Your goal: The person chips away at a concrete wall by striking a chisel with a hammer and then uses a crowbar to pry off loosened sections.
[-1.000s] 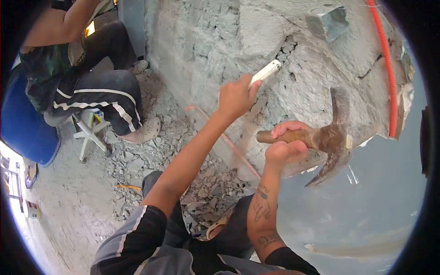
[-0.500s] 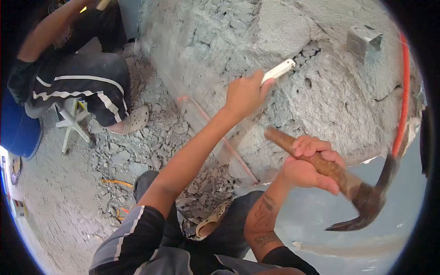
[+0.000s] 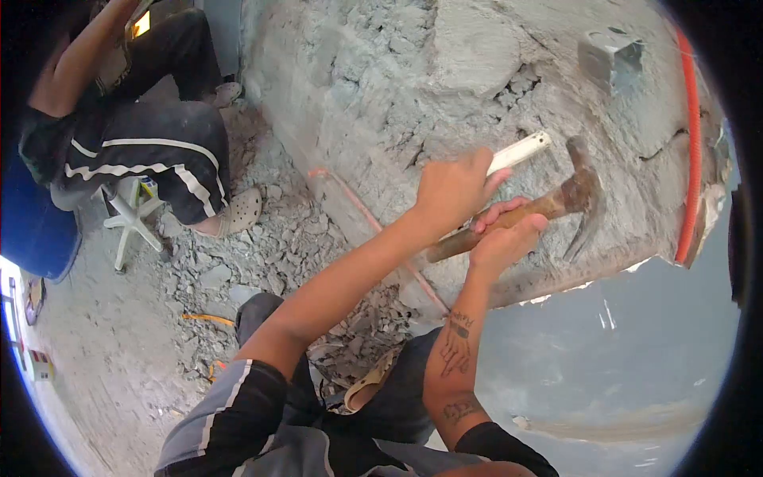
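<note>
My left hand [image 3: 451,195] is closed round a white flat bar [image 3: 520,153], its end pointing up and right, with small dark spots near the tip. The bar's other end is hidden behind the hand. In my right hand [image 3: 506,241] is a claw hammer [image 3: 582,189], gripped by its worn wooden handle. The hammer head lies to the right, close to the bar's tip in this view, with its claw curving downward. Both hands are close together in front of the rough, chipped concrete wall [image 3: 461,119].
Broken rubble [image 3: 246,270] covers the floor along the wall. A metal electrical box [image 3: 610,63] and an orange corrugated conduit [image 3: 690,151] are at the right. A pinkish pipe [image 3: 373,219] runs along the wall's base. Another person [image 3: 151,151] sits at upper left beside a blue bin [image 3: 40,226].
My right hand has swung the hammer up and left, bringing its head near the bar. My left hand and the bar have shifted slightly right and down in view.
</note>
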`<act>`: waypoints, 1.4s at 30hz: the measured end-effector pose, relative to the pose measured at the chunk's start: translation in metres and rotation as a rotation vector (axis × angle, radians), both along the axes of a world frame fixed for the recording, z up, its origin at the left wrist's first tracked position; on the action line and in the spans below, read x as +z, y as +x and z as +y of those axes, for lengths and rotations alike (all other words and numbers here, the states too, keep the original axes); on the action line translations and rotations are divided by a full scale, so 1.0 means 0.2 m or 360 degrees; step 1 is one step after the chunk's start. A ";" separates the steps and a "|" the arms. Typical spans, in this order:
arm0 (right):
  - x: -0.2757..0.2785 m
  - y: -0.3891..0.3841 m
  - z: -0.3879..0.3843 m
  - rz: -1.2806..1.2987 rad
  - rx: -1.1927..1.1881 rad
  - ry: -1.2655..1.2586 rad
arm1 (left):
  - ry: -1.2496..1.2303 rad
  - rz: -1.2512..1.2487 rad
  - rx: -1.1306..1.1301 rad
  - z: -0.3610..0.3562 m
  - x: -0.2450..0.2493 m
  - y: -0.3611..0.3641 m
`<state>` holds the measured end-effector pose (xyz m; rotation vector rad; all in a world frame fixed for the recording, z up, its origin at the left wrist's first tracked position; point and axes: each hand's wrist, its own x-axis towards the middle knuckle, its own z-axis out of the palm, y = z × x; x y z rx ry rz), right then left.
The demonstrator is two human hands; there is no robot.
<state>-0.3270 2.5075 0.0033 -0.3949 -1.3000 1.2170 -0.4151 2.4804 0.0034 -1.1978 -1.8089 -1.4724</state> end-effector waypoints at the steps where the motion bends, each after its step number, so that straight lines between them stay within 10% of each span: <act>1: 0.00 0.01 0.01 0.0010 -0.0001 -0.0010 | -0.0010 0.0010 -0.0001 0.01 -0.01 0.00; 18: -0.05 0.03 0.09 -0.0561 0.0407 0.0056 | -0.0170 -0.0357 0.0219 -0.03 -0.02 0.04; 24: -0.08 -0.01 0.05 0.0046 0.0439 0.0157 | -0.0238 -0.0397 0.0385 -0.03 0.06 0.06; 30: -0.07 -0.02 0.07 -0.0335 -0.0053 0.0492 | -0.0187 -0.0322 0.0336 -0.07 0.12 0.13; 42: -0.01 0.06 0.00 0.0121 0.0262 0.0080 | -0.0152 -0.0449 0.0411 -0.05 0.12 0.08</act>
